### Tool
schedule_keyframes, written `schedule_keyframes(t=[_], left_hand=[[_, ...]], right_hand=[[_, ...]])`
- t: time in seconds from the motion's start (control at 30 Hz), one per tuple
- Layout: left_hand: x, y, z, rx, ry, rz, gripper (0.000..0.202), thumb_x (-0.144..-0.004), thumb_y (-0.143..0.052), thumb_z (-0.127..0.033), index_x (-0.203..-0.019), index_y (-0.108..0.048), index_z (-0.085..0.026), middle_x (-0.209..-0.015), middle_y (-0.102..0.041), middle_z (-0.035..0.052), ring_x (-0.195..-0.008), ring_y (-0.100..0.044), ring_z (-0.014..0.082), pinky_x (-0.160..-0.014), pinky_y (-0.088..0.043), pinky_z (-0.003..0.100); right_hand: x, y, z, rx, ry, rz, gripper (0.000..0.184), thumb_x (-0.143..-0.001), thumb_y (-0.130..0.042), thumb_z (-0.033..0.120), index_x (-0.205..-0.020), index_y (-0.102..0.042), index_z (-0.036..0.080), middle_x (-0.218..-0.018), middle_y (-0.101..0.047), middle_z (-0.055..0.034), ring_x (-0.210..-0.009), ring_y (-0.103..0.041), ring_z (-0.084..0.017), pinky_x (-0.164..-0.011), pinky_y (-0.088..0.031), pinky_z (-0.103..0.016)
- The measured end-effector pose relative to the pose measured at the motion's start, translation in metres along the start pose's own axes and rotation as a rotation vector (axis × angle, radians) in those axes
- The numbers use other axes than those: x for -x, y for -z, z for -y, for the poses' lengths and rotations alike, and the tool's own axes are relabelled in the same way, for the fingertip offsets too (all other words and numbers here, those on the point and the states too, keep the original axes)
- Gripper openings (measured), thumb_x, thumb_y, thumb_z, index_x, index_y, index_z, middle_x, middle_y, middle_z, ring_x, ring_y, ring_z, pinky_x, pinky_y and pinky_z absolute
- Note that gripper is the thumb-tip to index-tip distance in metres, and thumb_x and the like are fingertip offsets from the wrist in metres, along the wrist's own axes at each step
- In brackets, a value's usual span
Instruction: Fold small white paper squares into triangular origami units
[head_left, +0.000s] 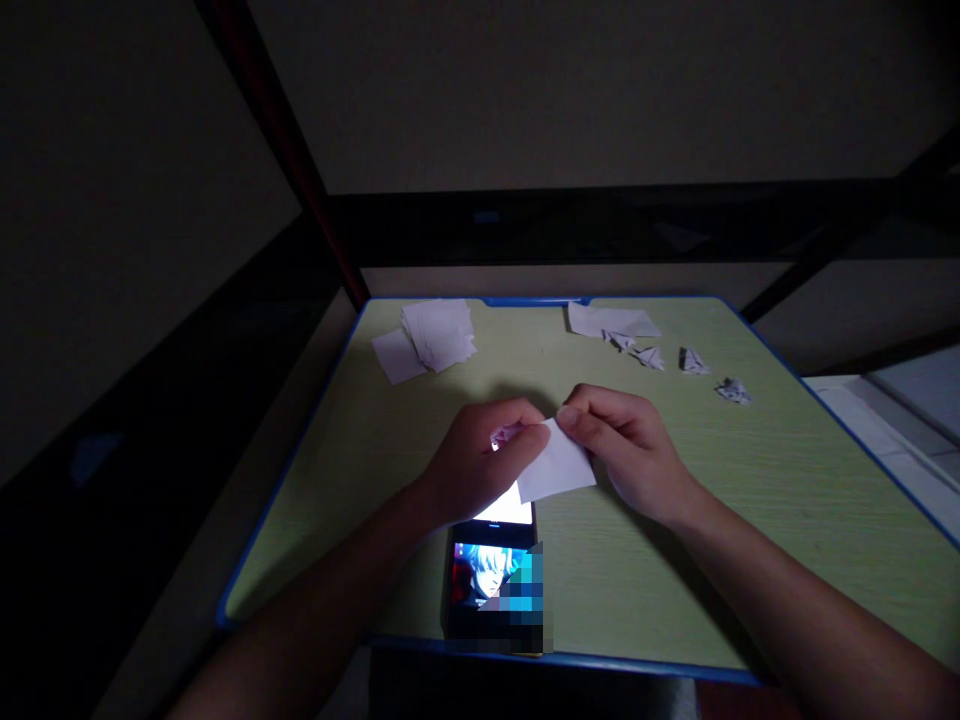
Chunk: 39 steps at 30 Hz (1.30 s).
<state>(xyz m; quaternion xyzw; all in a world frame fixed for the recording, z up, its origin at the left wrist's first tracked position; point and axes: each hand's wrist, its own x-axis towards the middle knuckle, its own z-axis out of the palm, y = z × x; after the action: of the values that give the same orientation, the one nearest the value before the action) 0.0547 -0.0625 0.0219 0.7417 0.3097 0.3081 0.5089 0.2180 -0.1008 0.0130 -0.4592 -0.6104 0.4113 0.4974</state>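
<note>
Between my two hands is a small white sheet of paper (556, 468), held above the table. My left hand (480, 455) pinches its upper left edge, thumb on top. My right hand (626, 440) grips the upper right corner between thumb and bent fingers. Beneath my left hand and the paper lies a phone (459, 590) with a lit screen; its upper part is partly covered by them.
A green table (337, 500) with a blue rim carries a stack of white paper sheets (439, 335) at the back left. At the back right lie another paper sheet (615, 320) and several small folded paper pieces (694, 361). White items (911, 410) sit beyond the right edge.
</note>
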Motion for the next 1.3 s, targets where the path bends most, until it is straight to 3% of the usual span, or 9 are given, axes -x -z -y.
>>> schedule_keyframes(t=[0.13,0.23,0.33,0.6,0.77,1.0,1.1,1.2,1.3], left_hand=[[-0.002,0.003,0.001,0.108,0.053,0.006,0.019,-0.079,-0.051,-0.026,-0.064,-0.056,-0.015,-0.054,-0.051,-0.0028,-0.048,-0.049,0.008,-0.043,-0.037,0.019],[-0.005,0.004,0.004,0.146,0.064,-0.1,0.019,-0.079,-0.053,-0.025,-0.064,-0.057,-0.015,-0.05,-0.05,-0.0038,-0.044,-0.048,0.0072,-0.041,-0.037,0.018],[-0.007,0.004,0.007,0.168,0.065,-0.183,0.021,-0.081,-0.052,-0.026,-0.063,-0.057,-0.015,-0.048,-0.051,-0.0035,-0.042,-0.048,0.0067,-0.041,-0.037,0.019],[-0.008,0.001,0.009,0.115,0.062,-0.117,0.017,-0.082,-0.05,-0.022,-0.068,-0.057,-0.015,-0.052,-0.055,-0.0024,-0.046,-0.049,0.0069,-0.044,-0.038,0.019],[-0.009,0.001,0.01,0.164,0.09,-0.146,0.022,-0.082,-0.049,-0.026,-0.065,-0.055,-0.014,-0.048,-0.052,-0.0024,-0.043,-0.05,0.0072,-0.043,-0.037,0.02],[-0.01,-0.003,0.012,0.473,0.215,-0.085,0.018,-0.081,-0.048,-0.029,-0.076,-0.055,-0.013,-0.05,-0.057,-0.001,-0.043,-0.055,0.0098,-0.041,-0.039,0.02],[-0.011,-0.004,0.015,0.597,0.231,-0.04,0.029,-0.084,-0.043,-0.037,-0.076,-0.056,-0.012,-0.056,-0.061,0.0027,-0.046,-0.058,0.0117,-0.042,-0.042,0.022],[-0.011,-0.003,0.016,0.591,0.202,-0.033,0.038,-0.086,-0.042,-0.045,-0.074,-0.056,-0.011,-0.057,-0.062,0.0051,-0.048,-0.06,0.0131,-0.045,-0.044,0.023],[-0.01,-0.003,0.014,0.569,0.167,-0.058,0.033,-0.085,-0.045,-0.043,-0.077,-0.054,-0.012,-0.056,-0.061,0.003,-0.047,-0.06,0.013,-0.045,-0.044,0.023]], right_hand=[[-0.001,-0.002,0.001,-0.054,-0.014,-0.025,0.022,-0.084,-0.055,0.029,-0.066,-0.056,0.018,-0.051,-0.047,0.0051,-0.044,-0.041,-0.007,-0.038,-0.029,-0.019],[-0.003,-0.005,0.0,-0.079,-0.011,-0.049,0.01,-0.08,-0.062,0.026,-0.077,-0.059,0.017,-0.06,-0.055,0.0029,-0.052,-0.049,-0.009,-0.046,-0.038,-0.021],[-0.006,-0.006,-0.002,-0.097,-0.008,-0.085,0.01,-0.076,-0.066,0.022,-0.081,-0.059,0.017,-0.068,-0.061,0.0006,-0.059,-0.055,-0.011,-0.052,-0.043,-0.023],[-0.008,-0.002,-0.007,-0.065,-0.034,-0.2,0.008,-0.073,-0.066,0.019,-0.076,-0.059,0.017,-0.066,-0.06,0.0013,-0.055,-0.052,-0.01,-0.048,-0.04,-0.023],[-0.005,-0.005,-0.006,0.073,0.069,-0.222,0.009,-0.075,-0.064,0.018,-0.082,-0.06,0.017,-0.071,-0.061,0.0,-0.06,-0.053,-0.012,-0.052,-0.042,-0.025],[0.001,-0.005,-0.004,0.311,0.322,-0.202,0.016,-0.078,-0.059,0.011,-0.091,-0.063,0.019,-0.077,-0.061,-0.0021,-0.07,-0.055,-0.015,-0.061,-0.044,-0.03],[0.001,-0.004,-0.003,0.439,0.432,-0.159,0.019,-0.076,-0.057,0.007,-0.091,-0.064,0.017,-0.075,-0.06,-0.0026,-0.065,-0.054,-0.014,-0.06,-0.043,-0.03],[0.0,-0.003,-0.004,0.464,0.45,-0.164,0.02,-0.075,-0.057,0.006,-0.091,-0.065,0.015,-0.074,-0.06,-0.0032,-0.064,-0.054,-0.014,-0.059,-0.043,-0.029],[0.0,-0.004,-0.006,0.41,0.396,-0.192,0.019,-0.075,-0.058,0.007,-0.09,-0.065,0.016,-0.075,-0.062,-0.0035,-0.065,-0.055,-0.014,-0.059,-0.043,-0.029]])
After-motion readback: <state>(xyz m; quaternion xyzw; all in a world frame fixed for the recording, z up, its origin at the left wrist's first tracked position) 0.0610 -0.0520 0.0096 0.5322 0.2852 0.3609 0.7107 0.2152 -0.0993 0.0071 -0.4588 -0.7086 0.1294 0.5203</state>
